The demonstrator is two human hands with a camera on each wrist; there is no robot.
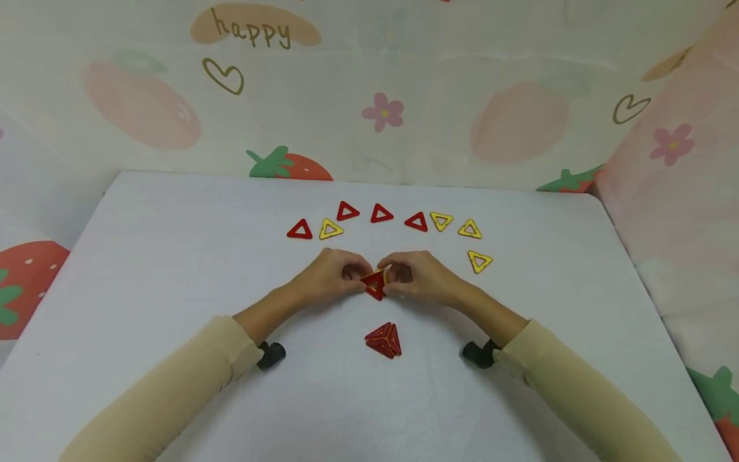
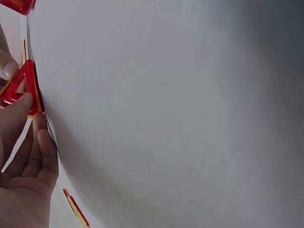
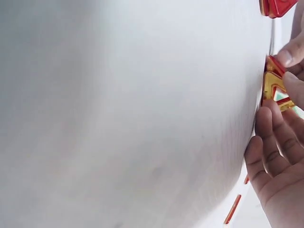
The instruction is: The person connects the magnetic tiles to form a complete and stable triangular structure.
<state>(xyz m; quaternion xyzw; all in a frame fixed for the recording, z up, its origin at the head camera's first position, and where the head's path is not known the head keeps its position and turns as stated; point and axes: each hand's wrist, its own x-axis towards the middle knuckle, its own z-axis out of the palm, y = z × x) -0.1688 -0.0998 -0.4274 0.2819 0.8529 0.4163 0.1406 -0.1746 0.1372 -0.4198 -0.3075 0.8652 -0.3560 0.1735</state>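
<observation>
Between the two hands, a piece made of red and yellow triangle tiles (image 1: 374, 284) stands on the table. The left hand (image 1: 331, 277) pinches its left side between thumb and fingers; the left wrist view shows the left hand (image 2: 31, 156) with its thumb on a red tile (image 2: 29, 85). The right hand (image 1: 424, 279) pinches the other side, and in the right wrist view the right hand (image 3: 282, 147) grips a yellow tile (image 3: 270, 85). Nearer the person, a red pyramid of tiles (image 1: 383, 340) sits by itself, touched by neither hand.
Several flat triangle tiles lie in an arc beyond the hands, among them a red one (image 1: 299, 229) at the left, a yellow one (image 1: 331, 229) beside it and a yellow one (image 1: 479, 261) at the right. A patterned cloth (image 1: 433, 128) hangs behind the white table (image 1: 144, 256).
</observation>
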